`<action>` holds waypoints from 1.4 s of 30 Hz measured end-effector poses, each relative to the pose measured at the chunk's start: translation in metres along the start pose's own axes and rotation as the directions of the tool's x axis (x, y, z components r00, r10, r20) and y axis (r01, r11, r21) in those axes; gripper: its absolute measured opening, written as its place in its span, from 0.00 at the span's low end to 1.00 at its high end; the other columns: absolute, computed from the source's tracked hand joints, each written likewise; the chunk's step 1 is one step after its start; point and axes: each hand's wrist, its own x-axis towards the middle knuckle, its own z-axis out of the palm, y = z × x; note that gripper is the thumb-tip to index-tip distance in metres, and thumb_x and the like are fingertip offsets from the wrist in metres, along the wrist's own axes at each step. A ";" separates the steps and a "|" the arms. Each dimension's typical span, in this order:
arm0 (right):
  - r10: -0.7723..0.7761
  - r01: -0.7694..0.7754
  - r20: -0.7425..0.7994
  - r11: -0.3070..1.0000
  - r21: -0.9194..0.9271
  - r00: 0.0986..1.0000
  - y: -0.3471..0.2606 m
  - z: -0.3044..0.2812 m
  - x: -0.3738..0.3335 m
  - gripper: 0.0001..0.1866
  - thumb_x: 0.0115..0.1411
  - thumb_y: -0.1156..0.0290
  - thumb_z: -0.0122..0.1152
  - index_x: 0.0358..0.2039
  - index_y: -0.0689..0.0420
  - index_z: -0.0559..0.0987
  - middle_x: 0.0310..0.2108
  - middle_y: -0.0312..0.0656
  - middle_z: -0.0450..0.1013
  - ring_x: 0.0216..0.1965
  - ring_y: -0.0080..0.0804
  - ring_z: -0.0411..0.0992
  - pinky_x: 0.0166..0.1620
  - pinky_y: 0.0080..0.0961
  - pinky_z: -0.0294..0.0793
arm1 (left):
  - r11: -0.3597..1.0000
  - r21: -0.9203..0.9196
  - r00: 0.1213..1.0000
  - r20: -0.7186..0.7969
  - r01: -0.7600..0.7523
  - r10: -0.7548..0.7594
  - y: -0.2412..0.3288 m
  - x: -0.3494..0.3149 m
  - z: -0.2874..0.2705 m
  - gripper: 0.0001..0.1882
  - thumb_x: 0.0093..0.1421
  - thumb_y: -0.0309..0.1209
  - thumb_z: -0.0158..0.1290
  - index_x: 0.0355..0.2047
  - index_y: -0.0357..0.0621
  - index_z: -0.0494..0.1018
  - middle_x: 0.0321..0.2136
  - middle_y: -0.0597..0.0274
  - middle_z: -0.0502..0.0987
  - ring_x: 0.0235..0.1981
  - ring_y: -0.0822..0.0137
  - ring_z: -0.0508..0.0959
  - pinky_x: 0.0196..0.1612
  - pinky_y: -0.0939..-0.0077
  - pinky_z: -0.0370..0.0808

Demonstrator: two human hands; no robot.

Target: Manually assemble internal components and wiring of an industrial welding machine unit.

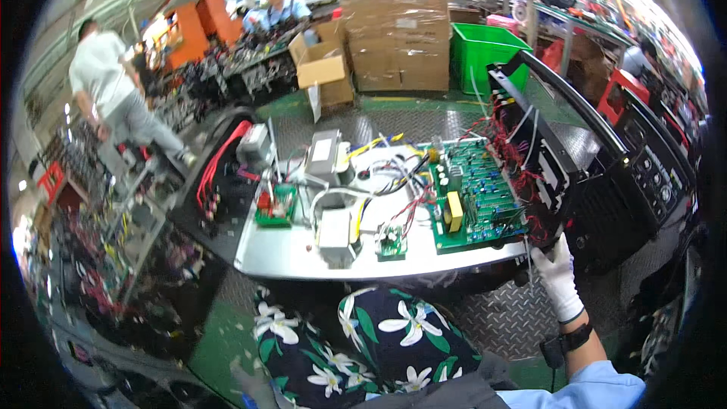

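My right hand, in a white glove with a black wrist strap, grips the lower corner of a black front panel that stands tilted up at the right end of an opened chassis. Red wires run from that panel to a large green circuit board lying flat on the silver metal base. Grey boxy transformers, a small green board and loose yellow, white and black wires lie on the base to the left. My left hand is out of view.
My lap in dark floral fabric sits below the base, over diamond-plate flooring. A black machine casing stands to the right. Cardboard boxes, a green bin and two people at benches are beyond.
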 end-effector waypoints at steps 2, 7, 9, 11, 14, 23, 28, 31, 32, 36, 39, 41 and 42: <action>0.001 -0.001 0.011 1.000 0.007 1.000 -0.013 -0.009 0.002 0.20 0.53 0.78 0.57 0.48 0.61 0.70 0.40 0.38 0.73 0.41 0.23 0.69 0.47 0.23 0.68 | 0.983 -0.160 0.996 -0.051 -0.087 0.080 0.090 0.057 -0.017 0.11 0.56 0.28 0.52 0.37 0.33 0.71 0.32 0.57 0.75 0.35 0.64 0.75 0.43 0.72 0.72; 0.038 -0.036 -0.015 0.992 0.119 0.999 -0.001 -0.006 0.009 0.18 0.53 0.79 0.54 0.46 0.62 0.69 0.37 0.37 0.71 0.38 0.22 0.68 0.45 0.22 0.68 | 0.810 -0.520 0.750 0.413 -0.271 0.516 0.322 0.079 -0.046 0.09 0.57 0.30 0.53 0.36 0.38 0.74 0.28 0.52 0.77 0.28 0.57 0.78 0.35 0.69 0.74; 0.051 -0.047 -0.016 0.978 0.205 0.999 0.006 -0.002 0.008 0.22 0.53 0.80 0.53 0.51 0.63 0.66 0.40 0.39 0.70 0.40 0.23 0.68 0.46 0.22 0.68 | 0.683 -0.557 0.578 0.390 -0.471 0.717 0.356 0.065 -0.019 0.09 0.58 0.32 0.53 0.36 0.41 0.75 0.25 0.50 0.77 0.26 0.54 0.78 0.31 0.66 0.74; 0.039 -0.033 -0.023 0.976 0.215 0.999 0.009 0.000 0.008 0.24 0.53 0.81 0.52 0.53 0.64 0.65 0.41 0.39 0.69 0.41 0.24 0.67 0.47 0.22 0.68 | 0.669 -0.557 0.535 0.413 -0.492 0.737 0.387 0.055 -0.001 0.09 0.58 0.33 0.53 0.36 0.42 0.75 0.24 0.49 0.77 0.26 0.53 0.78 0.31 0.65 0.74; 0.099 -0.100 0.016 0.973 0.210 0.995 0.009 0.002 0.008 0.30 0.52 0.81 0.53 0.57 0.64 0.62 0.46 0.43 0.67 0.46 0.28 0.67 0.52 0.26 0.66 | 0.712 -0.439 0.521 0.487 -0.548 0.701 0.406 0.052 0.013 0.09 0.58 0.35 0.54 0.34 0.42 0.74 0.23 0.48 0.76 0.25 0.49 0.77 0.29 0.61 0.73; -0.041 0.041 -0.101 0.999 0.003 0.994 0.018 0.002 0.010 0.34 0.46 0.80 0.59 0.57 0.67 0.62 0.56 0.55 0.61 0.58 0.48 0.61 0.61 0.36 0.59 | 0.765 -0.442 0.589 0.490 -0.469 0.643 0.409 0.031 0.022 0.07 0.60 0.29 0.52 0.30 0.37 0.72 0.20 0.54 0.73 0.21 0.64 0.74 0.27 0.71 0.70; -0.128 0.123 -0.083 0.990 -0.066 0.988 0.023 -0.004 0.013 0.36 0.42 0.79 0.61 0.56 0.67 0.63 0.56 0.58 0.61 0.59 0.54 0.59 0.62 0.39 0.56 | 0.672 -0.493 0.651 0.248 -0.553 0.718 0.409 0.022 0.015 0.07 0.60 0.29 0.52 0.32 0.35 0.73 0.26 0.60 0.75 0.26 0.71 0.73 0.32 0.75 0.71; -0.132 0.128 -0.082 0.990 -0.057 0.988 0.025 -0.004 0.008 0.36 0.42 0.78 0.61 0.55 0.67 0.64 0.56 0.59 0.61 0.59 0.55 0.59 0.62 0.39 0.55 | 0.603 -0.424 0.528 0.291 -0.676 0.797 0.437 0.020 0.013 0.07 0.58 0.29 0.54 0.33 0.36 0.74 0.27 0.56 0.75 0.26 0.65 0.75 0.32 0.74 0.71; -0.135 0.130 -0.084 0.989 -0.067 0.987 0.026 -0.005 0.010 0.36 0.42 0.78 0.61 0.55 0.68 0.64 0.56 0.59 0.61 0.59 0.55 0.59 0.62 0.39 0.55 | 0.614 -0.361 0.488 0.384 -0.701 0.784 0.447 0.018 0.013 0.07 0.57 0.29 0.55 0.33 0.37 0.74 0.26 0.55 0.75 0.26 0.62 0.76 0.32 0.73 0.72; -0.112 0.110 -0.042 0.992 -0.057 0.993 0.023 -0.007 0.012 0.35 0.42 0.78 0.60 0.55 0.68 0.64 0.56 0.59 0.61 0.59 0.54 0.59 0.62 0.39 0.55 | 0.578 -0.302 0.428 0.438 -0.758 0.790 0.445 0.019 0.023 0.06 0.53 0.27 0.57 0.32 0.40 0.75 0.24 0.54 0.74 0.24 0.56 0.75 0.27 0.69 0.71; -0.088 0.086 -0.065 0.996 -0.031 0.994 0.024 -0.009 0.002 0.35 0.42 0.77 0.61 0.55 0.69 0.64 0.56 0.59 0.61 0.59 0.54 0.59 0.62 0.39 0.55 | 0.526 -0.324 0.404 0.376 -0.786 0.834 0.435 0.011 0.025 0.06 0.52 0.27 0.58 0.31 0.41 0.74 0.23 0.54 0.73 0.23 0.54 0.75 0.26 0.67 0.71; -0.134 0.127 -0.091 0.989 -0.077 0.987 0.023 -0.009 0.008 0.35 0.43 0.76 0.61 0.55 0.69 0.64 0.56 0.59 0.60 0.60 0.54 0.58 0.62 0.40 0.54 | 0.528 -0.317 0.419 0.352 -0.788 0.837 0.439 0.013 0.025 0.06 0.52 0.27 0.58 0.30 0.41 0.74 0.23 0.54 0.73 0.23 0.53 0.75 0.26 0.66 0.71; -0.146 0.138 -0.097 0.987 -0.079 0.985 0.023 -0.010 0.009 0.35 0.43 0.76 0.61 0.55 0.69 0.64 0.56 0.59 0.60 0.60 0.54 0.58 0.62 0.40 0.54 | 0.494 -0.332 0.382 0.350 -0.803 0.855 0.440 0.015 0.023 0.05 0.53 0.29 0.57 0.28 0.43 0.74 0.22 0.55 0.73 0.22 0.53 0.75 0.24 0.63 0.71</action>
